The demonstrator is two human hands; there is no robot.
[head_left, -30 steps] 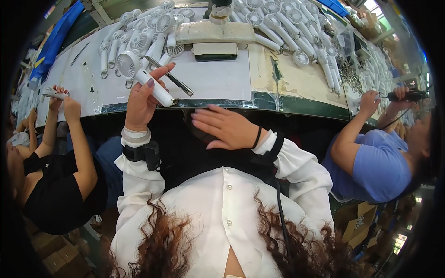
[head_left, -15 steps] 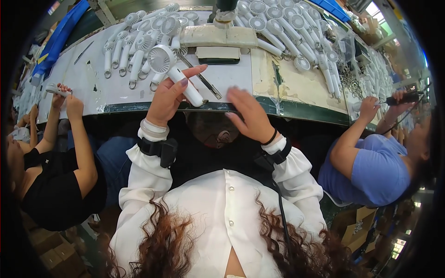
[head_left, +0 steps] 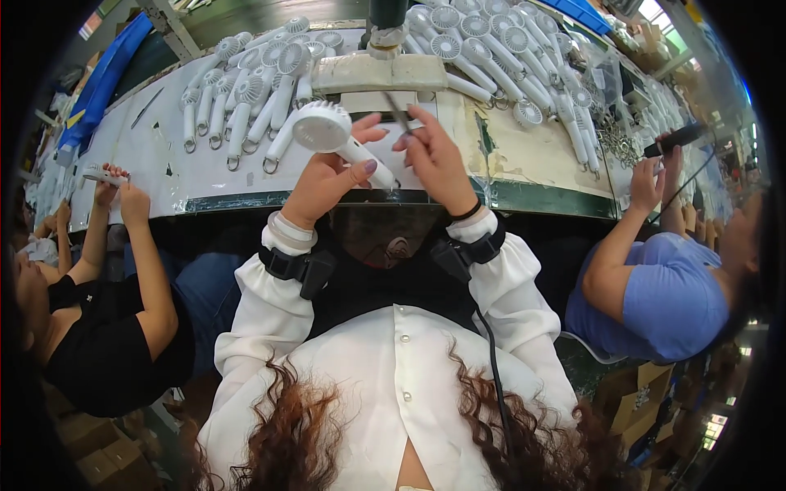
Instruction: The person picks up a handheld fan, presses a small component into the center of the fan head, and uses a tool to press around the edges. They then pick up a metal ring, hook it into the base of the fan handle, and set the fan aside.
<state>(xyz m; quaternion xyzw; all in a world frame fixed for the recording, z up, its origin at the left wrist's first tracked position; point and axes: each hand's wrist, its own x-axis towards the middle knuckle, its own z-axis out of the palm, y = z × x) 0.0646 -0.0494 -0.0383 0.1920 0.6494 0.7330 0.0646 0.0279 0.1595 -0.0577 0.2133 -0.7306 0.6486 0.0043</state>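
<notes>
My left hand (head_left: 326, 178) is wrapped round the handle of a white handheld fan (head_left: 322, 129). The fan is tilted, its round head up to the left and the handle end down near the table's front edge. A smooth, plain face of the head shows, with ribs along its far rim. Close by on the right, my right hand (head_left: 440, 162) pinches a slim metal tool that looks like tweezers (head_left: 395, 108). It points up and away from the fan and is smeared by motion. Both hands are over the near edge of the table.
Many white fans (head_left: 246, 90) lie heaped at the back left, and more fans (head_left: 516, 41) at the back right. A padded pale block (head_left: 378, 74) stands behind my hands. Metal rings and clips (head_left: 618, 135) lie right. Co-workers sit on both sides, one with a black tool (head_left: 675, 139).
My right hand has picked the metal tool up off the table and lifted it. The fan has turned from its grille side to its plain side and shifted right with my left hand.
</notes>
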